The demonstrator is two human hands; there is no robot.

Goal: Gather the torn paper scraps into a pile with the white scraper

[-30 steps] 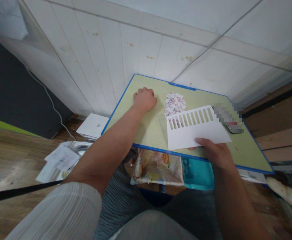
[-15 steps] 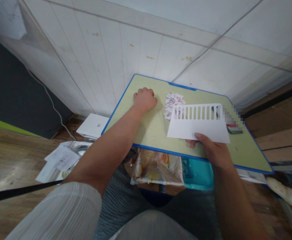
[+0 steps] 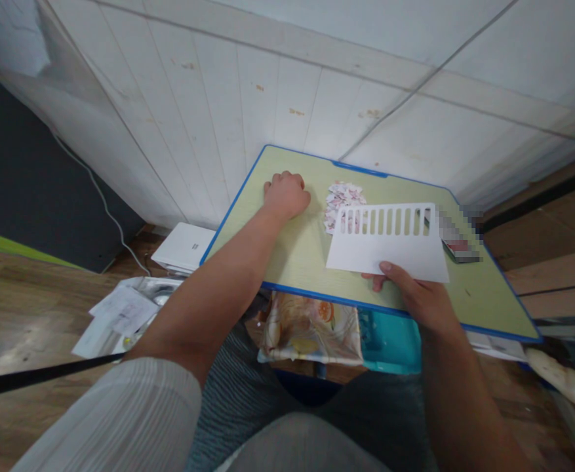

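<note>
My right hand (image 3: 412, 288) grips a white sheet of card (image 3: 385, 252) by its near edge, thumb on top and fingers beneath. A row of several upright slots is cut along the card's far part. Through the leftmost slots shows a pile of small white paper pieces with pinkish print (image 3: 343, 195), partly covered by the card. My left hand (image 3: 286, 195) rests palm down on the pale yellow tabletop (image 3: 292, 255), left of the pile, its fingers curled in. Nothing shows in it, and its underside is hidden.
A flat, partly pixelated item (image 3: 461, 251) lies at the table's right. Below the front edge are a fruit-patterned cloth or bag (image 3: 311, 328) and a teal tray (image 3: 390, 341). A panelled white wall (image 3: 287, 92) stands behind; a white box (image 3: 183, 246) sits at left.
The card in my right hand has shifted slightly left, covering a little more of the pile's near part. My left hand has stayed in place.
</note>
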